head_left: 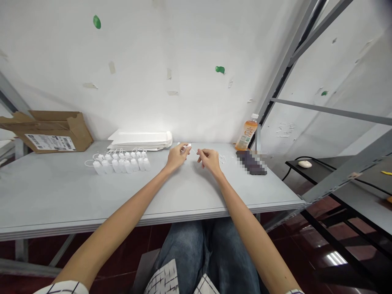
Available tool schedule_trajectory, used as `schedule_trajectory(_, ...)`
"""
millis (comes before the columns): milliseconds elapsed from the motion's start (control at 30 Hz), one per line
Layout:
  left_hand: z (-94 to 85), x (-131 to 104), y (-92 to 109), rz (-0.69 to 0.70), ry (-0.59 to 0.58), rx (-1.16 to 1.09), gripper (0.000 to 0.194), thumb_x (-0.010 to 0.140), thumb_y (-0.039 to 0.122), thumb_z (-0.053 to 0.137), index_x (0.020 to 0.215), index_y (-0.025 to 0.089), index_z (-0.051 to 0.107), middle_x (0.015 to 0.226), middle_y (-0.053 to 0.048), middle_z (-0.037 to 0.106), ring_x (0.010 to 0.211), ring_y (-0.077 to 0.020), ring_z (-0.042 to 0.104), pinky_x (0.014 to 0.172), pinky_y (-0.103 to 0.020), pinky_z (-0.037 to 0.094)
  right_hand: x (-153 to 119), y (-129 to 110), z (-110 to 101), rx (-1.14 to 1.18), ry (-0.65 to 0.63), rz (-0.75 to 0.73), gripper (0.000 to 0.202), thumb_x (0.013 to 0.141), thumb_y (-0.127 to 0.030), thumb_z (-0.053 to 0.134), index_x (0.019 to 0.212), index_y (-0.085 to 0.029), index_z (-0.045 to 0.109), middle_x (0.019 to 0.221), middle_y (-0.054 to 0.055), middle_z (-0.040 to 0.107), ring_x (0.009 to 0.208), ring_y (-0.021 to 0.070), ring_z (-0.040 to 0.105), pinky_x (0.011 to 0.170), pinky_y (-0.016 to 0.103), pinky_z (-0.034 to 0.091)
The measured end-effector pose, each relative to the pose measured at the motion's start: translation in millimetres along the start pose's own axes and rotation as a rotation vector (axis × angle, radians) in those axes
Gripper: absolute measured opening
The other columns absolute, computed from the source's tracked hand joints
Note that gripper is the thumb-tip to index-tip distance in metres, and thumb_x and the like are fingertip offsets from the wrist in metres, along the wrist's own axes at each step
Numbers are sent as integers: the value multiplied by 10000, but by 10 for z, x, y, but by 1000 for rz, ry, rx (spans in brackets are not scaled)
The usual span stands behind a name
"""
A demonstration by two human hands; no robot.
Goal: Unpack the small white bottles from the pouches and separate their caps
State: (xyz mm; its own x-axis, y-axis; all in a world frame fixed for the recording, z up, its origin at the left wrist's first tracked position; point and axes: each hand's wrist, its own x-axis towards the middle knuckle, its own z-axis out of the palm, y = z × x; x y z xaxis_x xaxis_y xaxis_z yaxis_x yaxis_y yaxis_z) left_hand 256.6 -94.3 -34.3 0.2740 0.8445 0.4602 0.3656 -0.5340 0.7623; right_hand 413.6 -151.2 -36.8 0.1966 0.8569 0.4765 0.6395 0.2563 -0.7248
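Over the middle of the grey table, my left hand [177, 157] pinches a small white piece [189, 145] between thumb and fingertips; its exact kind is too small to make out. A little to the right, my right hand [210, 160] is closed in a pinch. A faint thin white string [193, 151] appears to run between the two hands. Behind my right hand lie loose white strings [223, 158]. Left of my left hand, small white plastic bottles [122, 165] stand upright in rows, several of them with thin white loops at their tops.
A stack of flat white packets [139, 140] lies against the wall behind the bottles. An open cardboard box [55, 132] stands at far left. To the right are an orange drink bottle [246, 134] and a dark, pixelated object [251, 163]. Metal frame posts rise beside the table [183, 196].
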Motion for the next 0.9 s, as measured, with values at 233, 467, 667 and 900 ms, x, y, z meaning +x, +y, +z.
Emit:
schedule_trajectory(233,57,-23,-42,117,-14,181,295,836,391,605,1010,206,754,1014,-64,740,802,-202,641,760,-312,461,36,29,-4,-98,182,-51,227,864,-324,547,823,-194,729,639,10,686,560,146,594,651,258,438)
schedule_trajectory(467,48,-53,5,132,-83,256,300,828,293,574,1057,209,750,982,-50,726,756,-179,646,753,-307,487,32,49,20,-73,190,-57,202,859,-275,517,838,-199,702,720,13,712,557,139,597,644,255,438)
schedule_trajectory(667,46,-60,5,145,-89,215,327,777,248,643,1086,185,728,1030,-67,739,866,-217,674,775,-320,495,21,30,18,14,23,8,283,899,-351,507,702,-191,632,634,-2,672,435,105,531,558,235,413)
schedule_trajectory(900,37,-38,-28,136,-68,86,234,721,258,708,942,191,669,966,-48,739,912,-215,675,763,-307,501,11,6,13,208,-121,80,374,893,-475,538,688,-170,611,586,2,644,373,86,503,494,228,409)
